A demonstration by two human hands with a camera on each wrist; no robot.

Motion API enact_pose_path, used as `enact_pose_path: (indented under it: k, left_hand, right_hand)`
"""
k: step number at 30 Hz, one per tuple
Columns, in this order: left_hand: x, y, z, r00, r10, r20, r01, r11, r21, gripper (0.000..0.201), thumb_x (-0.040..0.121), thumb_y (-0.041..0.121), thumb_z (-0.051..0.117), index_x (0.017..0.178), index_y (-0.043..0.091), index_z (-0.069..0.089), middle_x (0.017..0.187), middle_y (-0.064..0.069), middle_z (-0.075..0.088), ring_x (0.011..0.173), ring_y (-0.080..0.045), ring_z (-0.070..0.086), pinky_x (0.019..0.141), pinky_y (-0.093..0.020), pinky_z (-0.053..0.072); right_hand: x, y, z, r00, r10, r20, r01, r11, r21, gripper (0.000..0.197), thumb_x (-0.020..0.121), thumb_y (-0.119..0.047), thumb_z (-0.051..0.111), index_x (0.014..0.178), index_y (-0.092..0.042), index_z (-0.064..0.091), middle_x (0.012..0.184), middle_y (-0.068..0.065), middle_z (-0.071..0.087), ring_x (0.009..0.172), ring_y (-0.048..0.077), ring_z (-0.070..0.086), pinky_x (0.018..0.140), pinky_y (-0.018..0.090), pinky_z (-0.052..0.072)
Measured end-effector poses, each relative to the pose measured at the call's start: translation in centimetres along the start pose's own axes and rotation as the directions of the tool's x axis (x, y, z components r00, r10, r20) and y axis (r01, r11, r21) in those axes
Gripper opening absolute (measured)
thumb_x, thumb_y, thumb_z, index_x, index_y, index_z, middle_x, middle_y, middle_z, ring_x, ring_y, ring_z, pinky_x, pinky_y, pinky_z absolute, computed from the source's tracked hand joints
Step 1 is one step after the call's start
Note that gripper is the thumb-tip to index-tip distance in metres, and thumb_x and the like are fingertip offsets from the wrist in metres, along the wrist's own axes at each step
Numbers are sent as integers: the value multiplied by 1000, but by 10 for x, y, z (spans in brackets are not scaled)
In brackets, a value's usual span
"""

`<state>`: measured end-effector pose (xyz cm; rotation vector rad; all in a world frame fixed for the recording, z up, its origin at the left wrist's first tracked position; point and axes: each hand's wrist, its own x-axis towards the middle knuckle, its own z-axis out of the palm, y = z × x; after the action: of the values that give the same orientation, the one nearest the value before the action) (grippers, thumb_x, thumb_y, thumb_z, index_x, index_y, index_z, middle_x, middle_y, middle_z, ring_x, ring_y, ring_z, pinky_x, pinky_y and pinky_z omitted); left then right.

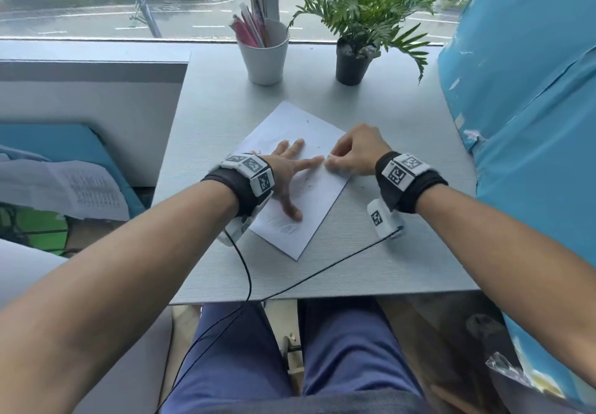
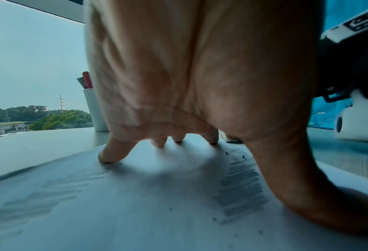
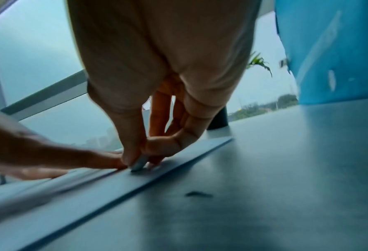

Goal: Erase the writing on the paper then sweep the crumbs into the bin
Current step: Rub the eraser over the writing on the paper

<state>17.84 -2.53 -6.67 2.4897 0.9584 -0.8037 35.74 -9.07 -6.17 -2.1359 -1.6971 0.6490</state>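
- looking left to right: the left hand [image 1: 283, 171] is spread flat with straight fingers [image 2: 112, 154] pressing the paper [image 1: 322, 200] down on the grey table [image 1: 371, 252]. it holds nothing, just pins the sheet.
- the paper lies at an angle mid-table, in front of the person. a single sheet, so i'd guess it's light and floppy, and it'll skid or crumple under rubbing unless it's held down close to the rub spot. pinning beats gripping here.
- faint pencil shading [image 2: 241, 186] is left near the thumb, and another patch sits nearer the camera on the left, so erasing looks only partly done.
- the right hand [image 1: 354, 152] is curled narrow, thumb and fingertips pinching a small pale eraser [image 3: 139, 164] against the sheet near its right edge, just beside the left index fingertip.
- the eraser looks stubby and rubbery. hold it low by the sides and use short strokes, since a long push could buckle the edge.
- dark crumbs [image 1: 309, 180] are scattered on the sheet, one [image 3: 198, 194] on the table. tiny and light, so sweep gently.
- can't spot a bin.
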Motion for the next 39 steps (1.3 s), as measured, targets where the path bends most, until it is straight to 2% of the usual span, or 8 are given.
enact_pose_path:
  k: [4,8,12,16,20,24,29,39]
  left_hand:
    - [1,-2,1,1000,-11,21,11,1000,17,139,54,65,86,148,54,-16,157,8,-36,148,-22,-27,110,-72,5]
    - [0,0,0,1000,-9,12,9,1000,-5,138,54,64,87,148,55,-14,158,8,-35,147,-23,-27,110,-72,6]
    - [1,-2,0,999,-12,30,12,1000,7,139,53,67,85,148,54,-15,157,9,-37,147,-22,-28,110,-73,4]
    - [0,-2,0,1000,-11,20,11,1000,3,138,53,66,86,148,55,-14,158,9,-35,147,-22,-27,110,-74,5]
    - [1,-3,1,1000,-6,30,5,1000,11,140,52,69,85,148,54,-15,157,9,-37,147,-22,-28,110,-76,4]
    - [-2,0,-1,1000,-9,11,9,1000,-12,140,54,63,87,149,53,-14,158,9,-34,148,-22,-27,110,-75,6]
    - [-1,-3,0,1000,-8,19,8,1000,-13,143,51,66,87,149,52,-15,157,11,-35,147,-20,-28,110,-76,6]
    - [1,-4,1,1000,-9,7,9,999,-32,149,49,63,89,150,47,-18,158,15,-32,148,-18,-26,110,-75,5]
  right_hand:
    - [-22,-17,19,971,-142,191,145,989,-5,8,72,-22,80,71,-15,77,68,-3,72,57,-1,58,56,11,44]
    - [-2,-2,3,1000,-6,-1,6,1000,18,13,73,-27,80,76,-14,78,73,0,73,66,5,62,65,15,44]
    - [-18,-18,22,974,-131,185,134,991,-8,11,73,-25,81,77,-15,79,73,-1,74,62,4,61,57,7,42]
    - [5,-3,-1,1000,9,-22,-9,1000,7,14,73,-27,80,78,-14,78,75,1,74,64,6,60,55,7,40]
    - [-22,-25,23,965,-151,212,160,987,-26,12,72,-26,81,75,-15,79,71,-2,73,61,5,61,58,13,46]
    - [9,-4,-4,1000,14,-10,-14,1000,9,17,74,-28,80,80,-12,79,75,1,74,67,5,61,64,16,44]
    - [-16,-18,19,974,-126,189,130,992,-6,12,71,-27,81,71,-16,77,68,-1,71,58,3,59,61,22,48]
    - [1,-9,7,997,-37,69,40,998,-39,19,73,-27,79,76,-9,78,74,5,74,67,13,65,60,18,45]
